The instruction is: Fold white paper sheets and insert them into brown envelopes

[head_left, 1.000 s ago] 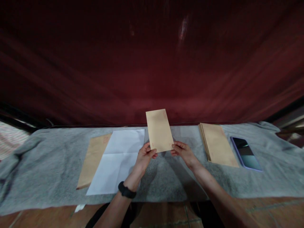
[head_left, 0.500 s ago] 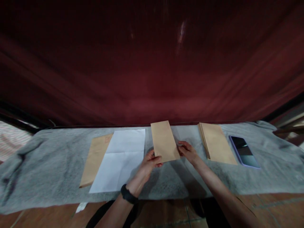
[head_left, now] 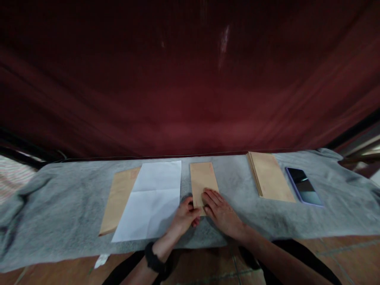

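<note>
A brown paper envelope (head_left: 203,176) lies on the grey cloth in front of me, its long side pointing away. My left hand (head_left: 187,214) pinches its lower left edge between thumb and fingers. Flat across the envelope's lower right part rests my right hand (head_left: 220,210), fingers stretched out and together, pressing on the paper. The envelope's near right corner is hidden under that hand. Just left of my left hand is a white sheet of paper (head_left: 156,202) with fold creases, which partly covers another brown envelope (head_left: 120,198).
To the right lies a stack of brown envelopes (head_left: 271,178), with a phone in a purple case (head_left: 304,187) beside it. The grey cloth (head_left: 65,206) covers the work surface. Behind it hangs a dark red curtain-like sheet (head_left: 190,99). A white scrap (head_left: 101,260) is on the tiled floor.
The envelope has come down from a raised tilt to lie flat, nearer me. My right hand has moved left from its edge onto its face and flattened out. My left hand keeps its pinch.
</note>
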Available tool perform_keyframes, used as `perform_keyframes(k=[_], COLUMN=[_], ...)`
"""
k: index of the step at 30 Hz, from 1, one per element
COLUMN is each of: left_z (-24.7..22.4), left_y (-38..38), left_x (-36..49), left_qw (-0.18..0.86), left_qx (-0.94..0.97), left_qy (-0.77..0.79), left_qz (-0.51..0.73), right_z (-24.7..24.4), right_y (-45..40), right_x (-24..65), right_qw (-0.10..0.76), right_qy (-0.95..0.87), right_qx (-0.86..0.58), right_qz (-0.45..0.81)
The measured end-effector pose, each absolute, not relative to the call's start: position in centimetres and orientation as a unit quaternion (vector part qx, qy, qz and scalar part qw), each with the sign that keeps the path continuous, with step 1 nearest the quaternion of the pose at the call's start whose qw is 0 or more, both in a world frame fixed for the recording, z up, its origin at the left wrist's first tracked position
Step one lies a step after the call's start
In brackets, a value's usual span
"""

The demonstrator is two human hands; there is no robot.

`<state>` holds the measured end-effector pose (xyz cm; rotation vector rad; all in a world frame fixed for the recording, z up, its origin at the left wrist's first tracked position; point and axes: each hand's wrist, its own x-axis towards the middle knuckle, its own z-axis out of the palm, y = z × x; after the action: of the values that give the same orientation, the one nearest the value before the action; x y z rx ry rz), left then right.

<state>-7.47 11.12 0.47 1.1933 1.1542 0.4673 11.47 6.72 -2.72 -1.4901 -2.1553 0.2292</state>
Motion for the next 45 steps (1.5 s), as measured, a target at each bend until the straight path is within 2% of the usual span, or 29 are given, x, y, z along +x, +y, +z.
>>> perform_keyframes(k=[5, 10, 12, 17, 27, 30, 34, 36, 40, 42, 45], left_z=[1.9, 1.4, 0.4, -1.5, -1.2, -1.2, -1.3, -1.4, -1.6, -1.6, -1.6], left_y=[10.9, 12.3, 13.4, 16.1, 21.6, 21.6, 20.8, 20.4, 19.4, 18.9, 17.9], left_x=[-8.0, -4.4, -2.8, -1.0, 2.8, 2.3, 0.8, 0.2, -0.1, -0.1, -0.4], left_qw=[0.306, 0.180, 0.149, 0.122, 0.144, 0.170, 0.161, 0.139, 0.107, 0.107, 0.112], left_qx=[0.746, 0.854, 0.876, 0.906, 0.904, 0.904, 0.927, 0.938, 0.944, 0.946, 0.948], left_qy=[0.582, 0.435, 0.402, 0.380, 0.401, 0.391, 0.339, 0.316, 0.307, 0.300, 0.293], left_qz=[0.110, 0.221, 0.222, 0.140, 0.023, -0.002, 0.005, 0.030, 0.059, 0.057, 0.055], right_z=[-3.4, -4.0, -4.4, -4.7, -3.8, -1.9, 1.3, 2.2, 2.6, 2.4, 2.0], right_y=[6.5, 6.5, 6.4, 6.6, 5.7, 4.9, 5.4, 6.2, 7.8, 8.5, 9.7], right_x=[11.3, 10.8, 10.5, 10.0, 9.6, 10.8, 14.0, 15.8, 18.3, 19.0, 19.2], right_qw=[0.207, 0.209, 0.205, 0.201, 0.155, 0.146, 0.163, 0.187, 0.242, 0.282, 0.361], right_qy=[-0.809, -0.801, -0.797, -0.791, -0.812, -0.832, -0.853, -0.811, -0.649, -0.579, -0.509], right_qx=[-0.549, -0.561, -0.568, -0.578, -0.562, -0.522, -0.381, -0.351, -0.382, -0.412, -0.469], right_qz=[0.031, 0.011, 0.006, -0.003, 0.036, 0.118, 0.317, 0.430, 0.612, 0.645, 0.625])
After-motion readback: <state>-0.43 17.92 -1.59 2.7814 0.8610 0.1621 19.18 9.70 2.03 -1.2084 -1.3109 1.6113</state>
